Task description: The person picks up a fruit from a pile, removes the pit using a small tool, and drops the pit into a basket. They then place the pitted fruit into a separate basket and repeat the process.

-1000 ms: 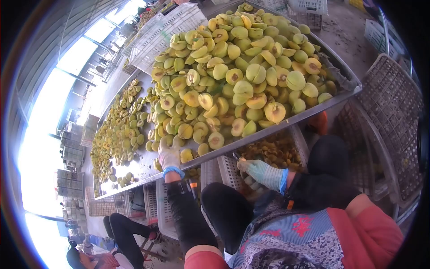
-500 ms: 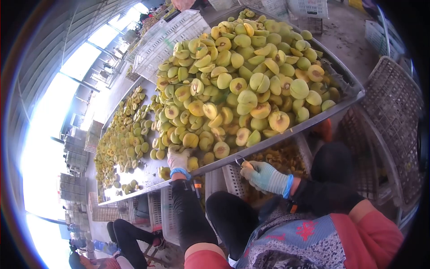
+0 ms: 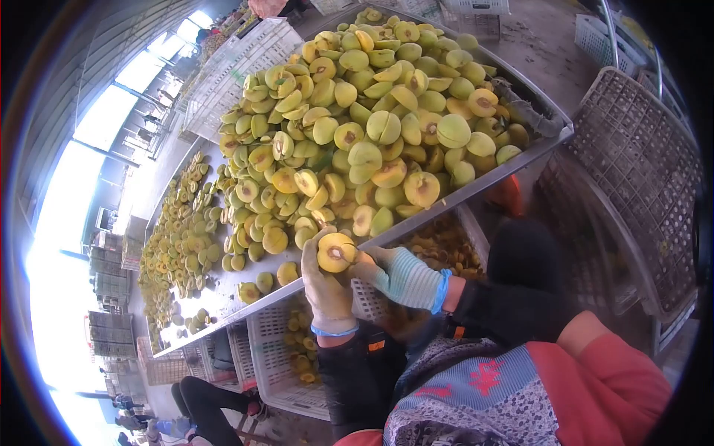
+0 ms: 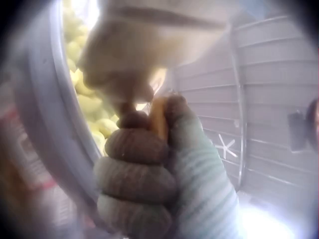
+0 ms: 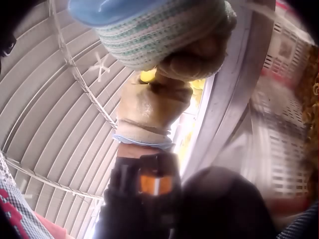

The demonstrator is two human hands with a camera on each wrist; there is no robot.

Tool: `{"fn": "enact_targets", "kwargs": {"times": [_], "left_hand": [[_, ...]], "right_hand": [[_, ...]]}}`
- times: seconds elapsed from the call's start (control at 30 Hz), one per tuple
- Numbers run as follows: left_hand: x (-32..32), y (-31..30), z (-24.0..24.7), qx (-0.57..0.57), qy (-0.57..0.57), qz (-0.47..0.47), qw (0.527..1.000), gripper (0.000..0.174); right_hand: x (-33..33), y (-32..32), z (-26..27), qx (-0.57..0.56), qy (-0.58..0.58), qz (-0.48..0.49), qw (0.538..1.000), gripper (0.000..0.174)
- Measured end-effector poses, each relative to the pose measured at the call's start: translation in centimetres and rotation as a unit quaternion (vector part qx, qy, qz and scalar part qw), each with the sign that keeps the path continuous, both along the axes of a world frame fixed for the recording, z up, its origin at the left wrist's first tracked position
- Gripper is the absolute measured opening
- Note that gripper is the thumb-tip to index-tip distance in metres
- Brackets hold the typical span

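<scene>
In the head view, a ribbed roof (image 3: 71, 93) arches at ten o'clock, crate stacks (image 3: 111, 334) at eight, another person's legs (image 3: 212, 401) at seven.

Your left hand (image 3: 327, 297), in a pale glove, grips a yellow fruit half (image 3: 337, 253) with its cut face showing. Your right hand (image 3: 409, 279), in a striped glove, pinches a small orange piece (image 3: 364, 259) at the fruit's edge; its full shape is hidden. Beyond your hands, a heap of cut fruit (image 3: 372, 126) covers much of the metal table (image 3: 476, 184). Below its edge, a white crate (image 3: 294, 401) holds more fruit, and a brown crate (image 3: 632, 163) stands tilted to the right.
</scene>
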State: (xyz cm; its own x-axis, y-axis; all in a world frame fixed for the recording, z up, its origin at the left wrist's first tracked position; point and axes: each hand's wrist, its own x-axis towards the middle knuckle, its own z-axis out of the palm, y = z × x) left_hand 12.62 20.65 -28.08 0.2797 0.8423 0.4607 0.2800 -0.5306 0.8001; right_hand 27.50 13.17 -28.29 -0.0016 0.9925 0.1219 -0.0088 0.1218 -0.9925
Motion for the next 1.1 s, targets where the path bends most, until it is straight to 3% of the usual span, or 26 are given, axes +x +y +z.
{"fn": "enact_targets", "kwargs": {"times": [0.03,0.07,0.17,0.2,0.3,0.4,0.5,0.6,0.7,0.8,0.83,0.93,1.1], "left_hand": [[0.5,-0.6,0.4,-0.03,0.009,-0.004,0.999,0.031],[1.2,-1.7,1.7,0.072,0.134,0.04,0.988,0.027],[2.3,-2.1,1.0,0.075,0.087,0.037,0.993,0.026],[3.0,-2.6,1.1,-0.03,0.006,0.044,0.999,0.032],[4.1,-3.5,0.8,0.018,0.018,0.079,0.997,0.042],[4.0,-3.7,1.5,-0.179,-0.194,0.013,0.964,0.037],[4.3,-3.1,0.4,0.022,-0.019,0.071,0.997,0.035],[4.6,-3.5,0.5,-0.037,-0.11,0.051,0.992,0.034],[4.1,-3.3,0.0,0.042,0.026,0.078,0.996,0.035],[4.3,-3.3,-0.5,-0.111,-0.158,0.049,0.98,0.042],[4.4,-3.3,-0.4,-0.116,-0.165,0.046,0.978,0.043],[4.8,-3.5,-0.4,-0.128,-0.183,0.042,0.974,0.047],[4.7,-4.1,-0.6,-0.166,-0.238,0.004,0.957,0.047]], "right_hand": [[0.1,0.1,-0.4,-0.004,-0.009,-0.008,1.0,0.037],[0.0,0.2,-1.0,-0.007,-0.017,-0.014,1.0,0.037],[-0.1,0.2,-1.9,-0.032,0.014,-0.01,0.999,0.042],[-0.3,0.0,-1.8,-0.037,0.049,-0.008,0.998,0.043],[-1.2,-0.2,-2.8,-0.064,0.115,0.012,0.991,0.044],[-1.6,-0.2,-3.2,-0.054,0.138,-0.003,0.989,0.043],[-1.6,-0.6,-2.5,-0.042,0.11,-0.056,0.991,0.042],[-1.3,-0.6,-2.3,-0.045,0.092,-0.069,0.992,0.042],[-0.8,-0.3,-2.6,-0.054,0.076,-0.033,0.995,0.042],[-1.0,0.1,-4.0,-0.008,0.107,-0.005,0.994,0.044],[-1.2,0.2,-4.6,0.017,0.127,0.001,0.992,0.045],[0.7,-0.9,0.6,-0.297,0.234,0.084,0.922,0.047],[1.7,-1.3,0.9,-0.348,0.229,0.143,0.898,0.049]]}}
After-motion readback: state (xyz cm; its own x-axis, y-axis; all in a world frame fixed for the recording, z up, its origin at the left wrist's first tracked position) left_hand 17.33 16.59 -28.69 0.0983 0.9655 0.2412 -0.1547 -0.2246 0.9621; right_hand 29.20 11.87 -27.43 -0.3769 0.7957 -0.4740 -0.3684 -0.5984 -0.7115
